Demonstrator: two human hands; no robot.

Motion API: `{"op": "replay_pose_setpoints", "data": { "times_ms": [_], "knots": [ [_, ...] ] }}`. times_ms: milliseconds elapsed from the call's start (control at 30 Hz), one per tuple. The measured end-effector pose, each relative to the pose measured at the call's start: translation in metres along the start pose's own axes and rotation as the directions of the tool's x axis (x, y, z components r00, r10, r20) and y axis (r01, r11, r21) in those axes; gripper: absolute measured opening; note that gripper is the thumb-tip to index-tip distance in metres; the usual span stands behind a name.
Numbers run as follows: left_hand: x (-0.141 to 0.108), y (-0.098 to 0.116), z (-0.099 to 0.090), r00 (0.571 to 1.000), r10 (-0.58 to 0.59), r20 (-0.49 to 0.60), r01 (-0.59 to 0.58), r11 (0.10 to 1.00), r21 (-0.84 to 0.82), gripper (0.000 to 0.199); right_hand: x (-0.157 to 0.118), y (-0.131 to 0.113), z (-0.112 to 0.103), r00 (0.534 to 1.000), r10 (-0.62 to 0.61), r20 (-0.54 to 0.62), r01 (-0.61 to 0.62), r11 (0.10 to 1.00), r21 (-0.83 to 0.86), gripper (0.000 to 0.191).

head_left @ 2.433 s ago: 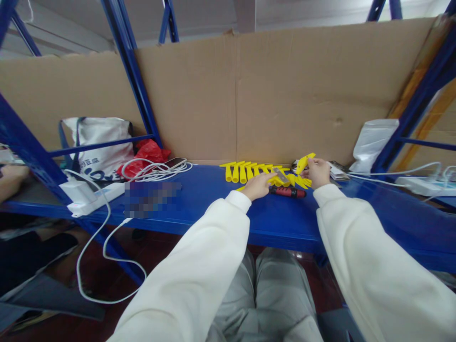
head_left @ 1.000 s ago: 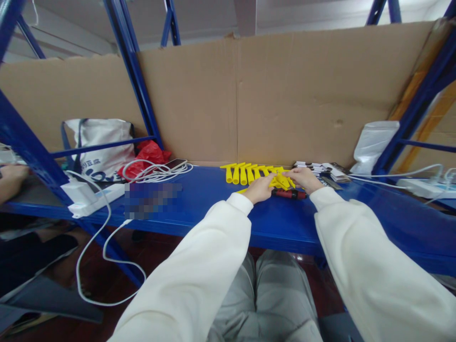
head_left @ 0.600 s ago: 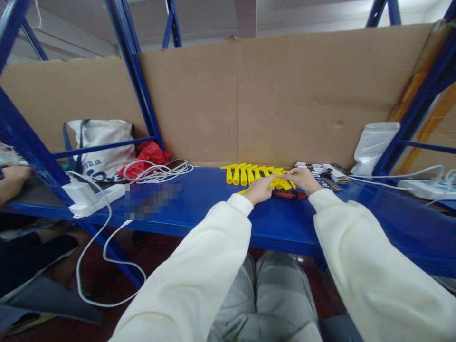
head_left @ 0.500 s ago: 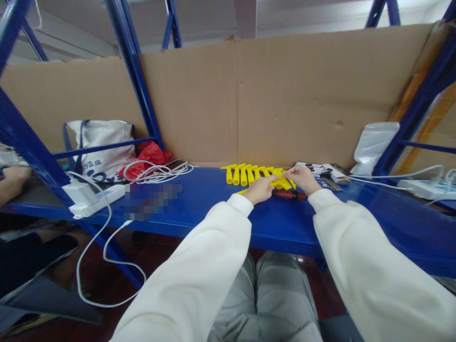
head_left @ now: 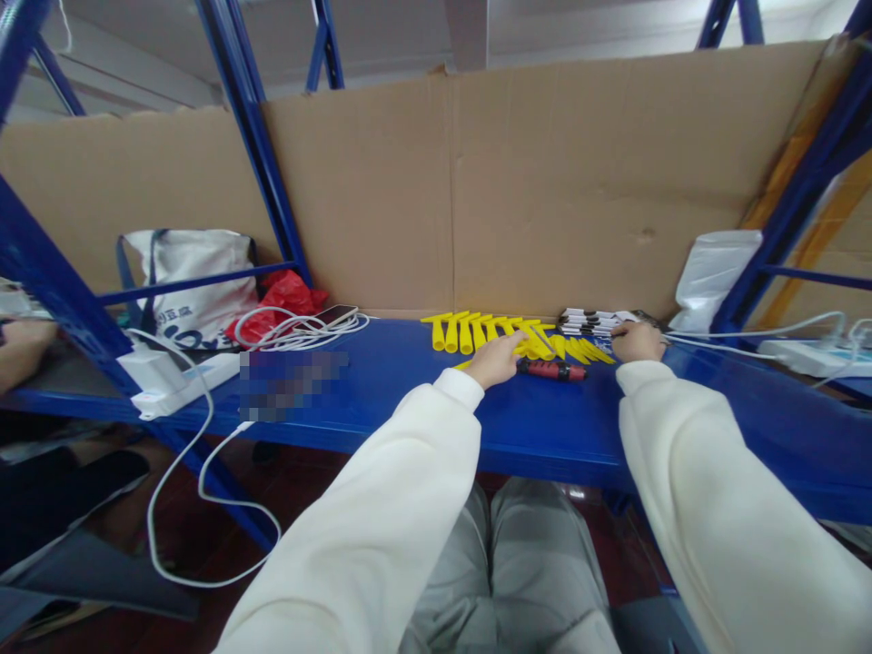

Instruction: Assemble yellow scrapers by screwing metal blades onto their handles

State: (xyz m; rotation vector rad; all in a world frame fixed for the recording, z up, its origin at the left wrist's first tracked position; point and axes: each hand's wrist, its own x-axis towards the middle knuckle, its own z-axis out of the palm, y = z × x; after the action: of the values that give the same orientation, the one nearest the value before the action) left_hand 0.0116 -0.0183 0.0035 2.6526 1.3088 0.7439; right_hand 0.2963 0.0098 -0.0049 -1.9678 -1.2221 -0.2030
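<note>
My left hand (head_left: 496,361) is closed at the right end of a row of yellow T-shaped plastic pieces (head_left: 466,334), its fingertips on one yellow piece (head_left: 540,341). Just right of it, a red-and-black screwdriver-like tool (head_left: 553,370) lies on the blue shelf. Several small flat yellow pieces (head_left: 587,351) lie fanned out behind the tool. My right hand (head_left: 639,342) is at the right end of a pile of black-and-white packets (head_left: 591,322), fingers bent inward; what they hold is hidden.
A cardboard panel (head_left: 545,182) stands behind the blue shelf (head_left: 409,391). To the left are a white cloth bag (head_left: 194,282), a red plastic bag (head_left: 286,295), coiled white cable (head_left: 306,331) and a power strip (head_left: 194,386). Another person's hand (head_left: 27,350) shows at far left.
My right hand has left the yellow piece beside my left hand and moved right to the black-and-white packets. My left hand has barely moved. The fanned yellow pieces are now uncovered.
</note>
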Motion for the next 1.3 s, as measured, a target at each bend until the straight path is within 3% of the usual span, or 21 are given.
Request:
{"op": "replay_pose_setpoints", "data": {
  "times_ms": [100, 400, 600, 1067, 1300],
  "knots": [
    [0.000, -0.001, 0.001, 1.000, 0.026, 0.001, -0.026, 1.000, -0.010, 0.049, -0.003, 0.001, -0.003, 0.988, 0.119, 0.099, -0.110, 0.990, -0.094, 0.021],
    [0.003, -0.003, 0.004, 1.000, 0.029, 0.001, -0.029, 0.998, -0.049, 0.043, -0.016, -0.014, -0.013, 0.970, 0.123, 0.210, -0.071, 0.968, -0.239, 0.022],
    [0.004, -0.005, 0.008, 0.999, 0.041, -0.012, -0.042, 0.994, -0.103, 0.043, -0.017, -0.015, -0.014, 0.956, 0.137, 0.258, -0.046, 0.943, -0.329, 0.033],
    [0.005, -0.005, 0.008, 0.999, 0.050, 0.000, -0.049, 0.996, -0.077, 0.043, -0.010, 0.001, 0.004, 0.982, 0.055, 0.182, -0.010, 0.971, -0.239, 0.023],
    [0.004, -0.004, 0.008, 0.998, 0.055, 0.009, -0.054, 0.995, -0.084, 0.044, -0.008, 0.003, 0.002, 0.970, 0.063, 0.236, 0.000, 0.966, -0.259, 0.024]
  ]
}}
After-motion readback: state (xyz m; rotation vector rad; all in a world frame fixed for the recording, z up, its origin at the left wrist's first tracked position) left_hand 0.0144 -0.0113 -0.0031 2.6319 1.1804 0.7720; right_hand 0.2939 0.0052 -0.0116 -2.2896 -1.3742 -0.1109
